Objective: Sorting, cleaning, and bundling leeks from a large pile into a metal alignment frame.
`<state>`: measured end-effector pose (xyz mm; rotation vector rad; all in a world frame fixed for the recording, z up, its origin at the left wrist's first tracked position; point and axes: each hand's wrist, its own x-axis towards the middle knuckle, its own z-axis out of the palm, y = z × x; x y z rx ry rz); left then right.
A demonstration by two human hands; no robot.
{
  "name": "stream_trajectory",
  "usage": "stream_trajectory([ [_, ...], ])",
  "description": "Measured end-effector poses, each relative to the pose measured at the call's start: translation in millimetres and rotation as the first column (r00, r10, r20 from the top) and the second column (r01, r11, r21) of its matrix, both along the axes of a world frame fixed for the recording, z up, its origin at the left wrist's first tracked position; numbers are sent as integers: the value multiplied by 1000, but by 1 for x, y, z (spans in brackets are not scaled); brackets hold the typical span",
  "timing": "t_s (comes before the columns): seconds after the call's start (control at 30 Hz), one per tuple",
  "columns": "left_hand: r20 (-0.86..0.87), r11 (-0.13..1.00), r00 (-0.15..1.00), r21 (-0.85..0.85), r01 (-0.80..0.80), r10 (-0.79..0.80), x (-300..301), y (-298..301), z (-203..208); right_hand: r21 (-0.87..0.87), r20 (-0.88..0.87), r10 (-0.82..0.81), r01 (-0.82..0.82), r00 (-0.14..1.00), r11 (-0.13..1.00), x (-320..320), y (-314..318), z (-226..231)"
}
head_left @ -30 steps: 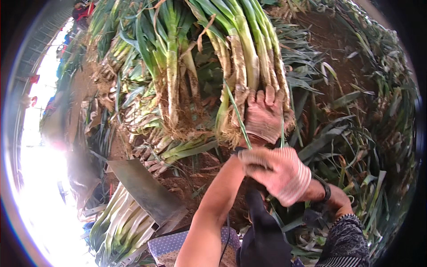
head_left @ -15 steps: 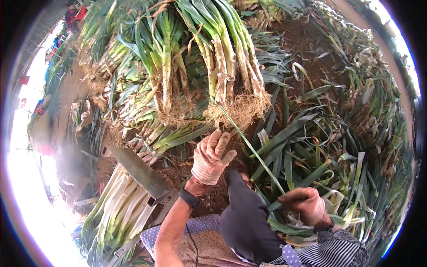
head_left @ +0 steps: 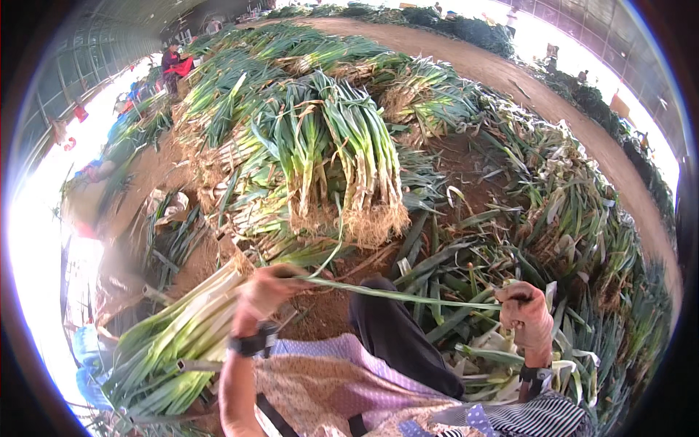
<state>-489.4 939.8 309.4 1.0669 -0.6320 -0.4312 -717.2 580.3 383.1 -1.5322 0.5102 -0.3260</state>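
Note:
A long thin green strip [head_left: 408,295] stretches between my two gloved hands. My right hand [head_left: 526,317], at the right above the leek trimmings, is closed on its right end. My left hand [head_left: 268,293] is slightly blurred, its fingers at the strip where it bends upward. From that bend the strip runs up to the roots of a leek bundle [head_left: 368,167]. The bundle lies with green tops away from me and shaggy roots toward me. Beside it on the left lies a second unpeeled bundle [head_left: 304,171]. Cleaned pale leeks [head_left: 175,320] lie left of my left forearm.
Loose leaves and trimmings [head_left: 473,269] cover the ground to the right. A large heap of leeks [head_left: 291,51] extends beyond the bundles. Metal bars [head_left: 200,365] stick out by the cleaned leeks. Far left, a person in red [head_left: 175,67] is near the heap. A dirt path [head_left: 466,69] curves behind.
My left hand has moved left and closed at the strip, which now bends there instead of running straight from the bundle. My right hand has risen slightly to the right. The view has tilted up.

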Motion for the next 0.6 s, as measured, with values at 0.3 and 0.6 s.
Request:
stream_trajectory([
  [0.3, 342, -426, -255, 707, -564, 904, -273, 320, 24, 18, -14, -246, 246, 969, 969, -50, -81, -79],
  [0.6, 565, -658, -395, 737, -155, 725, -477, 333, -29, -653, -205, -318, 113, 926, 749, -33, -106, -108],
])
